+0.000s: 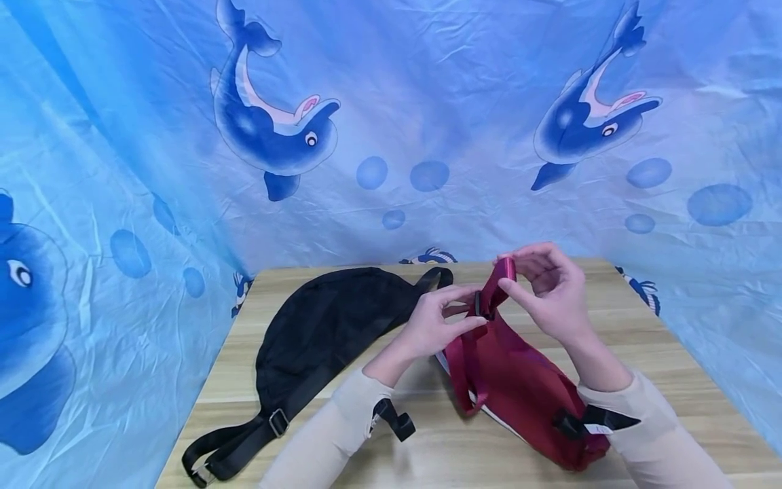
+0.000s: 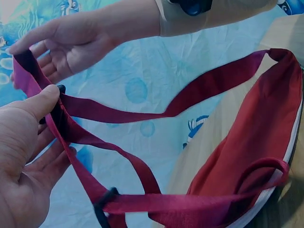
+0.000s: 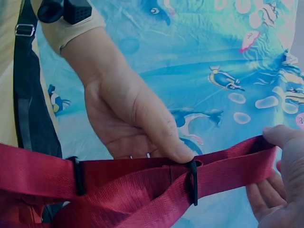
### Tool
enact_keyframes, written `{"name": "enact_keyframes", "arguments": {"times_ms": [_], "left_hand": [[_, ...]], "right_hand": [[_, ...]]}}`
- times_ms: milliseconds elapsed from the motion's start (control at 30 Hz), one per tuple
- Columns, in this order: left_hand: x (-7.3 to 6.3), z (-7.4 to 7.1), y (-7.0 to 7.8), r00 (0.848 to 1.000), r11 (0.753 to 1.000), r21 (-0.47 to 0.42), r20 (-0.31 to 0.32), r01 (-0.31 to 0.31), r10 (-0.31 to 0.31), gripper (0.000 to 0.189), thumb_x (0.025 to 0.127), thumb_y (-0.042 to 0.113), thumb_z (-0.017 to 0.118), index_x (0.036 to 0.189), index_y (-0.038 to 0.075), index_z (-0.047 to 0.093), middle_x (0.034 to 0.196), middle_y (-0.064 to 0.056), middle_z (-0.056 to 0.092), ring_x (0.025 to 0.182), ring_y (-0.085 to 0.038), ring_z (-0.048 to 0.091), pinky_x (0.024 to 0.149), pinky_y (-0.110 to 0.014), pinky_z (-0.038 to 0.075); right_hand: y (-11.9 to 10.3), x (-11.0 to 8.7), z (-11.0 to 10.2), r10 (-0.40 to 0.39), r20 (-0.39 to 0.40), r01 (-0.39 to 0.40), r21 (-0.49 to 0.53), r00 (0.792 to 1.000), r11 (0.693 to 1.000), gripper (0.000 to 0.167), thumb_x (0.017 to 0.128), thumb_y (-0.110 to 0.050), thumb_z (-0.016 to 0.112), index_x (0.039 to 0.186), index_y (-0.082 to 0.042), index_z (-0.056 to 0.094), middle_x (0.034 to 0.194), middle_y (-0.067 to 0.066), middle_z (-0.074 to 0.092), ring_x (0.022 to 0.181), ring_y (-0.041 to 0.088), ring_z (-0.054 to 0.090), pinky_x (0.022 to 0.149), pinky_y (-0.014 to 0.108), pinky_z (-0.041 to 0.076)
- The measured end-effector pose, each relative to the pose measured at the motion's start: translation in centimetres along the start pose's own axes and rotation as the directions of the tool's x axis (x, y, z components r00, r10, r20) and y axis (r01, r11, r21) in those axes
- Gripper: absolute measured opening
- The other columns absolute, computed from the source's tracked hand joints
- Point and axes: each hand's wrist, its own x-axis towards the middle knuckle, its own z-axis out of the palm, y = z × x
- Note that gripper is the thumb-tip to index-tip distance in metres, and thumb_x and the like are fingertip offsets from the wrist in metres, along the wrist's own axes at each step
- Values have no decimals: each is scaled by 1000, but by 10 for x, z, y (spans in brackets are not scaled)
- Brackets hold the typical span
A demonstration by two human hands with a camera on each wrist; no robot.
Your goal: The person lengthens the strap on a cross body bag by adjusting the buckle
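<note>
A dark red waist bag (image 1: 525,380) lies slanting on the table, its webbing strap (image 3: 232,159) raised off the tabletop. My left hand (image 1: 430,322) pinches the strap at a black slider buckle (image 3: 194,183), thumb on the near side. Above and to the right, my right hand (image 1: 552,288) holds the folded end of a strap loop between thumb and fingers. Between the two hands the webbing runs doubled. A second black slider (image 2: 102,204) sits further along the strap, and slack webbing hangs down over the bag.
On the left of the wooden table (image 1: 666,380) lies a black waist bag (image 1: 324,326), its strap with a metal buckle (image 1: 278,422) trailing toward the front. Blue dolphin-print sheeting (image 1: 391,122) hangs behind the table and along its sides.
</note>
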Motion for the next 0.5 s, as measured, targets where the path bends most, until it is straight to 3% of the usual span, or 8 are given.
{"name": "enact_keyframes", "arguments": {"times_ms": [67, 167, 300, 367, 500], "left_hand": [[0, 0, 0, 1000, 1000, 0, -1, -2, 2, 49, 96, 6, 79, 143, 5, 67, 141, -16, 69, 123, -35, 73, 105, -28, 59], [0, 1, 1, 1000, 1000, 1, 2, -10, 10, 49, 96, 6, 79, 143, 5, 67, 141, -15, 69, 123, -33, 73, 104, -28, 60], [-1, 4, 0, 1000, 1000, 1, 15, -17, 17, 49, 96, 7, 79, 144, 5, 66, 142, -15, 68, 125, -29, 72, 104, -26, 59], [-2, 5, 0, 1000, 1000, 1, 18, -15, 15, 49, 96, 7, 79, 144, 5, 66, 142, -15, 68, 126, -28, 71, 104, -26, 59], [-3, 6, -1, 1000, 1000, 20, 17, -2, 2, 47, 97, 9, 79, 142, 5, 67, 140, -15, 69, 124, -31, 72, 104, -26, 59]], "right_hand": [[0, -2, 1, 28, 1, -28, -12, 1000, 1000, 44, 79, 33, 69, 120, 25, 53, 118, 19, 77, 107, 22, 78, 91, 27, 65], [2, -7, 1, 125, 40, -119, -132, 991, 984, 52, 80, 28, 74, 127, 17, 56, 121, 12, 78, 108, 16, 78, 90, 23, 64], [2, -11, 2, 186, 45, -169, -251, 981, 953, 48, 80, 23, 78, 125, 14, 63, 115, 3, 80, 102, 10, 79, 83, 22, 65], [0, -10, 2, 173, 11, -164, -252, 985, 954, 42, 80, 23, 78, 120, 15, 66, 111, 0, 82, 98, 9, 80, 78, 21, 65], [-5, -8, 2, 126, -63, -134, -143, 990, 981, 38, 83, 24, 75, 120, 20, 65, 112, 4, 83, 101, 13, 81, 80, 23, 66]]}}
